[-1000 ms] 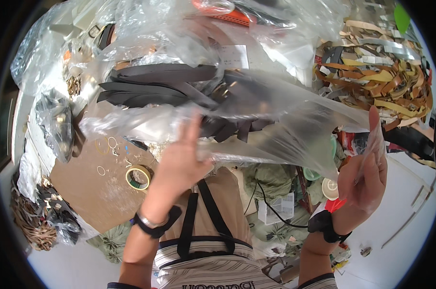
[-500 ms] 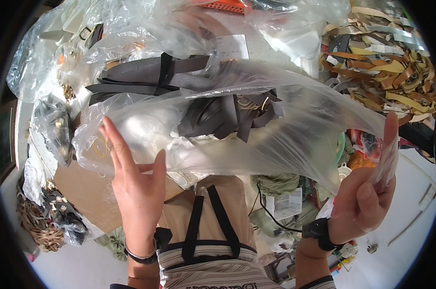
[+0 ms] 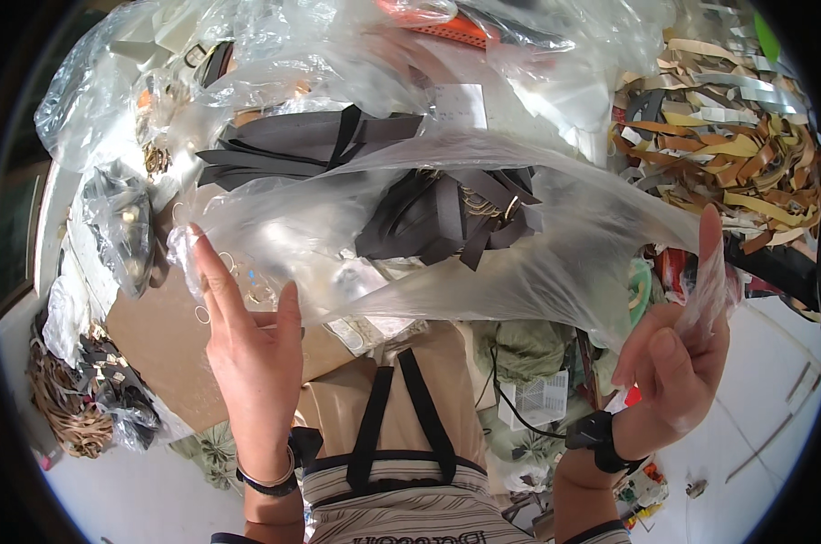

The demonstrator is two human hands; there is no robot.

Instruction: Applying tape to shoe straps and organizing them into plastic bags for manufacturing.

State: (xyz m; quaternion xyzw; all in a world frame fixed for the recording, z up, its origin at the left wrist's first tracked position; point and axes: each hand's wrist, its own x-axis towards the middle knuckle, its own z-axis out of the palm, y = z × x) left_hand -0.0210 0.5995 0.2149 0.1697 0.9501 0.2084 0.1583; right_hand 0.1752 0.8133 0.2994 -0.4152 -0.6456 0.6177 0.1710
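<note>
- Here's the left hand (image 3: 258, 363), back toward us, fingers loosely spread, thumb standing apart; the film's crumpled edge meets the index fingertip, and whether it is pinched there I can't tell.
- Over to the right hand (image 3: 678, 372): index finger straight up and wrapped in film, the other fingers curled, thumb bent in; how firm that hold is, I can't tell.
- Between them stretches the clear plastic bag (image 3: 574, 245), broad and taut across the worktable.
- The step in hand looks like spreading that bag; the next move, I'd judge, calls for even tension from both sides, so the thin film neither slips nor tears.
- In the middle, dark straps (image 3: 415, 222) with gold-coloured metal bits; inside the bag or behind it, I can't say.
- Just beyond lies another dark bundle (image 3: 284, 145).
- Farther out, a brown board (image 3: 157, 340) at left, a heap of tan strips (image 3: 728, 168) at right.
</note>
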